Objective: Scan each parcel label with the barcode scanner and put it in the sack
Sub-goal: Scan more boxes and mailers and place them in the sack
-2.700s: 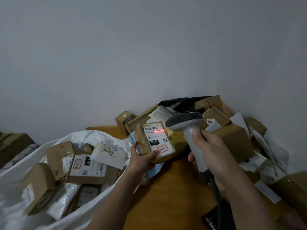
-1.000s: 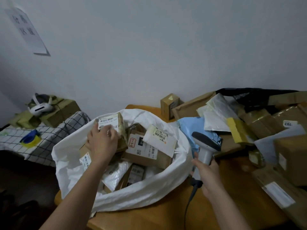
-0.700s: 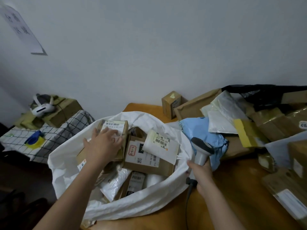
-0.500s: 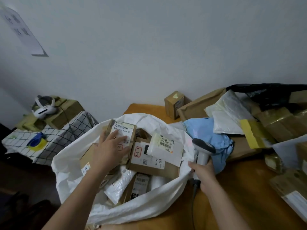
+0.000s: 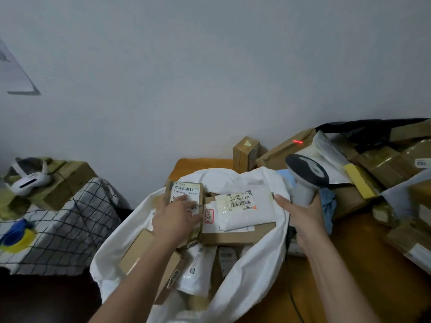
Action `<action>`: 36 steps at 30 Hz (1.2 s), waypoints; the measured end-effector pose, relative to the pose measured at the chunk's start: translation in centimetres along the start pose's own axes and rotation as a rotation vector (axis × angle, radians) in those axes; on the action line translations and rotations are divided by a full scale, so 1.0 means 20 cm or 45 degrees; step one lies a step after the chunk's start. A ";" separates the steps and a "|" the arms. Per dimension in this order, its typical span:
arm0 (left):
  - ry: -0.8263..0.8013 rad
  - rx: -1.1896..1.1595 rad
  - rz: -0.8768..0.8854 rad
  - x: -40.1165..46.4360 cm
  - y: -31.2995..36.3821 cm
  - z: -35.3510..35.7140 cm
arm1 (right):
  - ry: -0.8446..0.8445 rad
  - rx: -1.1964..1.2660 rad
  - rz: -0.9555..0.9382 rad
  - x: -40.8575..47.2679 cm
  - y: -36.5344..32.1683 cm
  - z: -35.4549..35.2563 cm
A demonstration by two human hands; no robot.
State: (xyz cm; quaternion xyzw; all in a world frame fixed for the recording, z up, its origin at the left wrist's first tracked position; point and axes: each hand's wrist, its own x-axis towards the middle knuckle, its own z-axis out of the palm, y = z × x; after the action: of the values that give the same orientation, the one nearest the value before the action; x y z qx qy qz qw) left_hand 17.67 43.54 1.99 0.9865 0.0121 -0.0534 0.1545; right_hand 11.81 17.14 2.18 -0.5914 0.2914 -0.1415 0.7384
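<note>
An open white sack [image 5: 235,177] sits at the table's left edge, filled with several parcels. My left hand [image 5: 175,217] lies inside it, fingers stretched flat over a small brown box with a white barcode label [image 5: 185,191]. Right of that box lies a larger brown box [image 5: 229,237] with a white pouch [image 5: 245,207] on top. My right hand [image 5: 303,213] grips the handle of the grey barcode scanner [image 5: 306,177] just beyond the sack's right rim. The scanner's red light falls on a cardboard parcel [image 5: 283,150] behind it.
A heap of brown boxes and pouches [image 5: 382,164] covers the orange table [image 5: 363,259] at the right, with a blue pouch [image 5: 327,206] and a small upright box [image 5: 246,152]. At the left, a checked cloth [image 5: 70,224] bears a white headset [image 5: 28,180] and a carton [image 5: 67,180].
My left hand carried the labelled box from in front of the scanner over to the sack and lowered it in. The right hand with the scanner drew back to the sack's rim.
</note>
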 end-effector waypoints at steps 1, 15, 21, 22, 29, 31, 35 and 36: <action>0.004 0.005 0.004 0.00 -0.03 0.00 | 0.035 0.016 -0.026 -0.03 -0.01 0.04; 0.062 0.039 0.301 0.04 -0.11 0.04 | 0.360 -0.327 -0.339 -0.30 -0.11 0.19; 0.364 -0.889 0.179 0.09 -0.40 -0.14 | 0.242 -0.503 -0.432 -0.31 -0.08 0.31; 0.428 -0.874 0.085 0.11 -0.50 -0.16 | 0.232 -0.516 -0.445 -0.31 -0.07 0.33; 0.050 -0.564 -0.680 0.10 -1.12 0.07 | 0.283 -0.571 -0.448 -0.25 -0.02 0.40; -0.024 -0.854 -0.679 0.03 -1.13 0.11 | 0.307 -0.578 -0.438 -0.23 0.00 0.41; 0.112 -1.130 -0.719 0.01 -1.12 0.11 | 0.294 -0.565 -0.404 -0.21 0.01 0.42; 0.132 -1.216 -0.731 0.02 -1.09 0.08 | 0.269 -0.569 -0.407 -0.21 0.00 0.42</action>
State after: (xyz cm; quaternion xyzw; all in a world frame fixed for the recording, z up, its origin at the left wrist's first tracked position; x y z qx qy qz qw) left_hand 17.01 63.80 -6.17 0.7654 0.3106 -0.0334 0.5627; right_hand 13.51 26.18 4.36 -0.7598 0.2936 -0.2491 0.5239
